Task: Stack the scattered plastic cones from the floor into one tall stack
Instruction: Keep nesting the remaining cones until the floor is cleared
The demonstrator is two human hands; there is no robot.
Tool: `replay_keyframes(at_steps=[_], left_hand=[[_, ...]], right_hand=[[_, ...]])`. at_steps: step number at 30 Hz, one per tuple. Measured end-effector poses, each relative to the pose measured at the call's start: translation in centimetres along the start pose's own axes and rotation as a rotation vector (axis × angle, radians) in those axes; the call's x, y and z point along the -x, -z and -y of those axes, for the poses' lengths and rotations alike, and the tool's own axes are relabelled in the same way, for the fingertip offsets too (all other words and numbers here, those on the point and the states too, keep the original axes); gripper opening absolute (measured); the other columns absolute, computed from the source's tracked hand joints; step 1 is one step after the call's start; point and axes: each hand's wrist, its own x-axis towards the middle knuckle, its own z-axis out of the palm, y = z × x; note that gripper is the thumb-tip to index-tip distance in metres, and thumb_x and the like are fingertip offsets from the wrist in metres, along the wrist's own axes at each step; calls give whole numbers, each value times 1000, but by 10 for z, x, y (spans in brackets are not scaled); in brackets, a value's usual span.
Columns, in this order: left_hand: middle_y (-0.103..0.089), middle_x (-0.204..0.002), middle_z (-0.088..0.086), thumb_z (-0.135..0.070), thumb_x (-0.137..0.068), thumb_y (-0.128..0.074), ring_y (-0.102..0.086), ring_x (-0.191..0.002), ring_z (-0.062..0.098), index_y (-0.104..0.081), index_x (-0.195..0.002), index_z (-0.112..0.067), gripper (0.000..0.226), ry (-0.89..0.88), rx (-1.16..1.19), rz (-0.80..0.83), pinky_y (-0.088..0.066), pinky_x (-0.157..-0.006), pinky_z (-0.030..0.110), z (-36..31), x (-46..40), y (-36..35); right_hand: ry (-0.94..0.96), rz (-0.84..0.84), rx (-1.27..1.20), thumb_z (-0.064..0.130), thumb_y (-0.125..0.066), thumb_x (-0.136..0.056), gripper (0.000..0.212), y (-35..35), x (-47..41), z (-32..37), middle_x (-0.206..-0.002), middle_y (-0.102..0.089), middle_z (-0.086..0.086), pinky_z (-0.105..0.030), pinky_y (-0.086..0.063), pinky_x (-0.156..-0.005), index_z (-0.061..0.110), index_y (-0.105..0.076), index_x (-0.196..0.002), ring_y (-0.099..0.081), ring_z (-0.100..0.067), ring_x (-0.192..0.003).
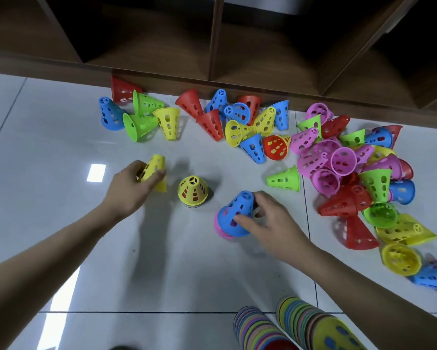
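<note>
My left hand grips a tilted yellow cone just above the floor, left of centre. To its right a short stack stands upright, topped by a yellow cone over a red one. My right hand grips a blue cone nested over a pink cone, tilted, at lower centre. A green cone lies on its side to the right. Many loose cones in several colours lie scattered along the back and in a pile on the right.
A dark wooden shelf unit runs along the back edge of the white tiled floor. Two tall stacks of cones rise toward the camera at the bottom right. More cones cluster at the back left.
</note>
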Motion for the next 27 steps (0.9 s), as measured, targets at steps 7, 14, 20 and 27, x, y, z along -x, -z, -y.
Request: replay_keyframes(at_steps=[7,14,20,27], left_hand=[[-62,-91,-4,-58,-89,-59,-55,-79,12,-58,-99,-25,34,-178,244,-42,-45,-70,26,-24,25,-9],[-64,-102,-20,-49,-91,-66,-58,-97,3,-59,-115,-25,35,-270,256,-7,-45,-82,14,-29,35,-27],[-64,-110,-14,-48,-81,-73,-58,-103,8,-57,-119,-31,45,-382,149,86,-44,-90,20,-25,28,-39],[-63,-115,-16,-42,-79,-76,-59,-108,9,-58,-120,-29,47,-404,43,149,-47,-93,29,-15,18,-42]], right_hand=[[72,125,258,36,-67,-89,28,-13,-10,-21,-108,-51,18,-23,-48,-83,27,-56,-113,-53,-2,-100],[113,178,343,32,-67,-90,31,-19,-21,-33,-115,-50,14,-35,-49,-89,25,-53,-117,-54,-9,-103],[88,132,285,57,-70,-78,40,-14,-29,-33,-106,-54,19,-29,-50,-86,31,-56,-106,-56,-4,-100],[105,-211,48,37,-58,-96,19,12,-68,-23,-97,-62,11,-17,-47,-77,19,-64,-100,-59,-1,-92]])
